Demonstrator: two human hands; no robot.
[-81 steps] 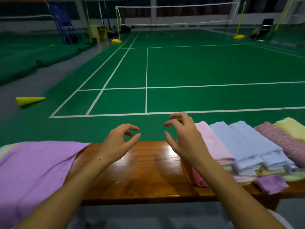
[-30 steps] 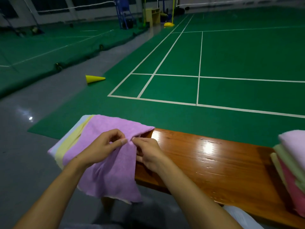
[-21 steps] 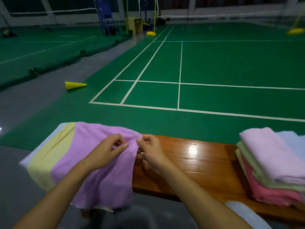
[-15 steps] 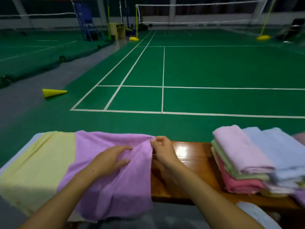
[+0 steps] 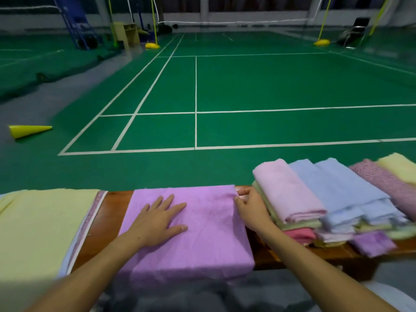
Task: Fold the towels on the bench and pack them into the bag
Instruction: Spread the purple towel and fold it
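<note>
Green badminton court (image 5: pixel 270 86) stretches beyond the wooden worktop (image 5: pixel 112 212). On it a purple towel (image 5: pixel 202 239) lies spread at the middle, between a yellow towel (image 5: pixel 38 226) and folded towel stacks (image 5: pixel 315 199). Left hand (image 5: pixel 157 219) presses flat on the purple towel, fingers spread; right hand (image 5: pixel 252 208) pinches its far right corner.
</note>
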